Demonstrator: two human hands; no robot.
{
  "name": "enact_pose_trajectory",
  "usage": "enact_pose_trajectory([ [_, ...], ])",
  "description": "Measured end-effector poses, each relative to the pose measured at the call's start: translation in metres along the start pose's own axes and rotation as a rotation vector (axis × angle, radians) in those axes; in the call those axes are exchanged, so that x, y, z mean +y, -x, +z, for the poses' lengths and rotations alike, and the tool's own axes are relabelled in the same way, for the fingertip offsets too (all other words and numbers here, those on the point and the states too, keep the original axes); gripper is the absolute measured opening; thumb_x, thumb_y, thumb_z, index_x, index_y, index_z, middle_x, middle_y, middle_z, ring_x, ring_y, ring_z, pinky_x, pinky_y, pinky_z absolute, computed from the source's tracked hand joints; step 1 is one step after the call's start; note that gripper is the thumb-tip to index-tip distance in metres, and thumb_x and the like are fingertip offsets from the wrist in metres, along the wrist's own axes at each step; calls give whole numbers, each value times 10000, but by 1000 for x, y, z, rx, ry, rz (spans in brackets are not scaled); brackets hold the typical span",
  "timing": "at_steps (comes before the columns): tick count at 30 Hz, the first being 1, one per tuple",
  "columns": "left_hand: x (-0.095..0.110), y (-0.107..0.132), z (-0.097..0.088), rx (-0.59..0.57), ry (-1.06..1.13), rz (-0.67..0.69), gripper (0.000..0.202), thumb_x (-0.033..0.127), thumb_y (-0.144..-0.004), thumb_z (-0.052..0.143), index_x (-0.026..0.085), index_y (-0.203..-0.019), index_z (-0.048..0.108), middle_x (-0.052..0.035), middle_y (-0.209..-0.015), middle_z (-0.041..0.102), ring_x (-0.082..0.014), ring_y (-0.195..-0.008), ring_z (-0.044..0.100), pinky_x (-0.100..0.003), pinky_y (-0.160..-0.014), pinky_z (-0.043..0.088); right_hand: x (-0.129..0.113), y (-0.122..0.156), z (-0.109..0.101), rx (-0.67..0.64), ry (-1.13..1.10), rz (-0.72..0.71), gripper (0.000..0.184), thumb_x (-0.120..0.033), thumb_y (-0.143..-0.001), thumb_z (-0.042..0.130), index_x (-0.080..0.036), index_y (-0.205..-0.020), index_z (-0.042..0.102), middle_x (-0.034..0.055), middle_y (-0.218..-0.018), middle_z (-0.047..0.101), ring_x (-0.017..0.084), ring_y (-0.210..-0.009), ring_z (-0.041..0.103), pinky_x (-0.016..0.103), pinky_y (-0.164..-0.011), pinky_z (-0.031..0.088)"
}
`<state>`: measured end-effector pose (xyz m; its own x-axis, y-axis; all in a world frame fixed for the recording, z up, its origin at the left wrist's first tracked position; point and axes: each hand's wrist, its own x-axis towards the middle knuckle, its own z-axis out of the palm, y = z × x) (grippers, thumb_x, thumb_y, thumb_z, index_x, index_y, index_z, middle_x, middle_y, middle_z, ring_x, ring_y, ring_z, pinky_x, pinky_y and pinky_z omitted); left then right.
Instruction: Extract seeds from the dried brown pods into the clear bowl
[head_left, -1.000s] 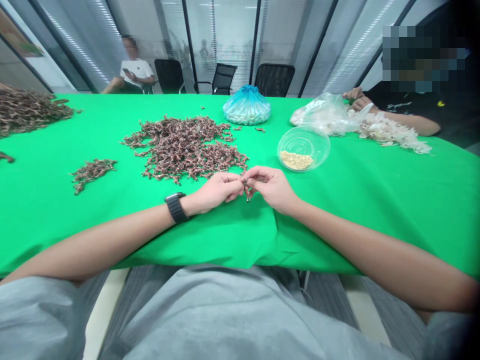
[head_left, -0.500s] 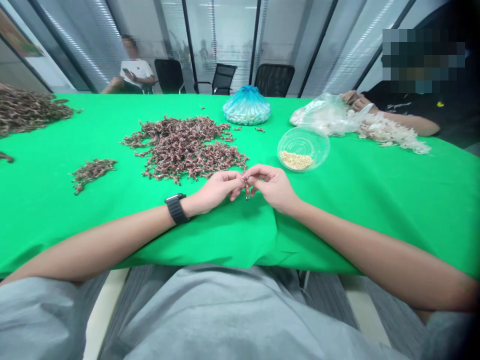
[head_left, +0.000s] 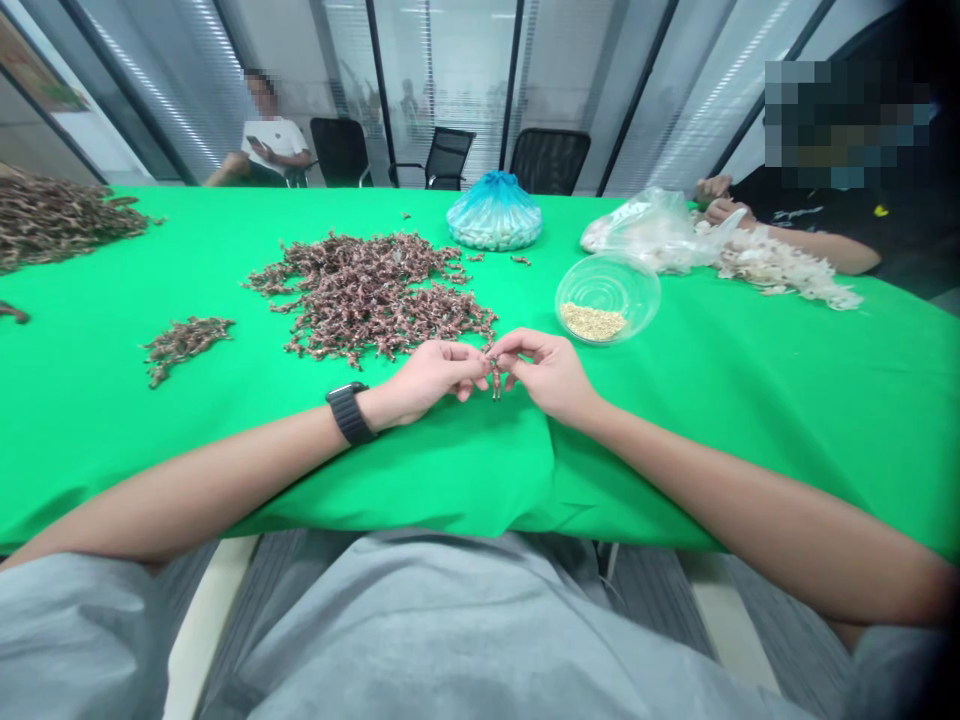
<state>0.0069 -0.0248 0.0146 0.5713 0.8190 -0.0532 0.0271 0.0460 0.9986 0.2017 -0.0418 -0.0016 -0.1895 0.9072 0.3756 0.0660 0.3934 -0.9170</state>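
A small brown dried piece, frog-like with two thin legs hanging down (head_left: 496, 384), is pinched between my hands above the green cloth near the table's front. On its left side, my left hand (head_left: 435, 380) is closed, thumb and fingertips holding it. From the right, my right hand (head_left: 551, 375) pinches its upper end, fingers also closed. The fingertips hide most of that upper end. Just beyond my hands spreads a pile of similar brown pieces (head_left: 375, 295). A clear round plastic bowl (head_left: 641, 300) stands beyond my right hand, with pale yellow bits (head_left: 592, 321) in it.
A smaller brown heap (head_left: 186, 345) lies left, and a large one (head_left: 60, 220) at far left. A tied blue bag (head_left: 493, 215) stands behind the pile. At right, a co-worker's hands (head_left: 724, 203) are above white flakes (head_left: 787, 262) and a clear bag (head_left: 645, 230).
My hands stay in nearly the same place, still pinching the piece. My left wrist has shifted slightly left. The co-worker's hands at right have moved a little.
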Motion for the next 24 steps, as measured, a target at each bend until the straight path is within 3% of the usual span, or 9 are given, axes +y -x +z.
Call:
enact_pose_trajectory([
  [14,1,3,3,76,-126,49,212,323,-770,753,118,-764,699,-35,-707,712,-55,-512,473,-196,-499,345,3,1,2,19,17,-15,92,-246,-806,687,-184,-828,751,34,-819,708,138,-644,630,261,-523,546],
  [24,0,0,4,19,-52,21,197,292,-788,724,115,-730,660,-15,-670,652,-56,-526,509,-194,-513,381,-2,1,3,10,10,-7,90,-254,-798,696,-184,-809,752,38,-816,706,145,-666,628,258,-518,542],
])
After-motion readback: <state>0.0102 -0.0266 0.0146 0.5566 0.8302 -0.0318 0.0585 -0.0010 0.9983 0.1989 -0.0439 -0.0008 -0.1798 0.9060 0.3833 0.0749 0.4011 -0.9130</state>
